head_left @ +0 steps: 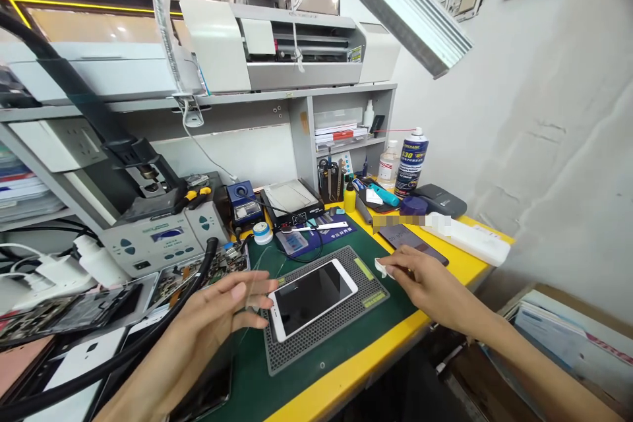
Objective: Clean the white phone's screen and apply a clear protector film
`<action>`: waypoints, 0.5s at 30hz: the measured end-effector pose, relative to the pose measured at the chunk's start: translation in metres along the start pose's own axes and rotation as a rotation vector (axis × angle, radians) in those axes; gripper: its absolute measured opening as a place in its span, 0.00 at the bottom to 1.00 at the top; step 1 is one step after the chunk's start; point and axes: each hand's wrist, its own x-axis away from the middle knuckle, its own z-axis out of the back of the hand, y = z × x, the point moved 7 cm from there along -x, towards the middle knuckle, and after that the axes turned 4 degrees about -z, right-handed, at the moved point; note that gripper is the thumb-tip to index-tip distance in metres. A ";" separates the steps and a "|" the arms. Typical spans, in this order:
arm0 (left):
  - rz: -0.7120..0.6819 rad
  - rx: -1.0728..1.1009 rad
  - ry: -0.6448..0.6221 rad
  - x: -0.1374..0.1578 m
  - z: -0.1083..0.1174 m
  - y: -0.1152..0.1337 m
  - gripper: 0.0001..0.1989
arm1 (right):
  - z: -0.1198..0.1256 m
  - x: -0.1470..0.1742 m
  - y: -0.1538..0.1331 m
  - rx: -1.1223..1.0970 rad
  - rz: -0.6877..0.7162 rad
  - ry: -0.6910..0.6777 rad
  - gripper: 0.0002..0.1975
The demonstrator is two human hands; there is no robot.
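Note:
A white phone (315, 299) with a dark screen lies face up on a grey honeycomb-patterned mat (346, 326), which rests on a green work mat (250, 388). My left hand (225, 303) is beside the phone's left end, fingers partly spread. A thin see-through film (258, 285) appears to be pinched there; its outline is faint, and the fingertips look pale through it. Off the phone's right end, my right hand (420, 280) pinches a small crumpled white wipe (380, 268) between thumb and fingers, clear of the screen.
Another phone (413, 244) lies behind my right hand. A spray can (412, 161), a yellow bottle (349, 198) and a tool holder (331, 178) stand at the back. Left are a grey control unit (158, 237), a black hose (192, 303) and phone parts. A lamp (400, 10) hangs overhead.

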 end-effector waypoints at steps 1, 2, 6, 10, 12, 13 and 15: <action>0.009 -0.051 -0.017 -0.004 -0.004 0.004 0.21 | 0.001 0.002 0.001 -0.026 -0.007 -0.004 0.20; 0.015 -0.106 -0.039 -0.009 -0.008 0.009 0.21 | 0.002 0.003 0.002 -0.052 -0.014 -0.010 0.20; 0.008 -0.289 -0.094 -0.031 -0.019 0.021 0.22 | 0.006 0.007 0.004 -0.161 -0.038 -0.039 0.20; -0.007 -0.346 -0.110 -0.047 -0.028 0.022 0.22 | 0.008 -0.002 0.005 -0.280 -0.059 -0.080 0.18; -0.005 -0.368 -0.123 -0.052 -0.033 0.019 0.22 | 0.004 -0.013 0.009 -0.361 -0.079 -0.131 0.18; -0.003 -0.378 -0.130 -0.054 -0.035 0.019 0.22 | 0.001 -0.019 0.011 -0.405 -0.096 -0.168 0.19; -0.001 -0.392 -0.144 -0.058 -0.038 0.019 0.22 | -0.007 -0.030 0.014 -0.498 -0.132 -0.241 0.21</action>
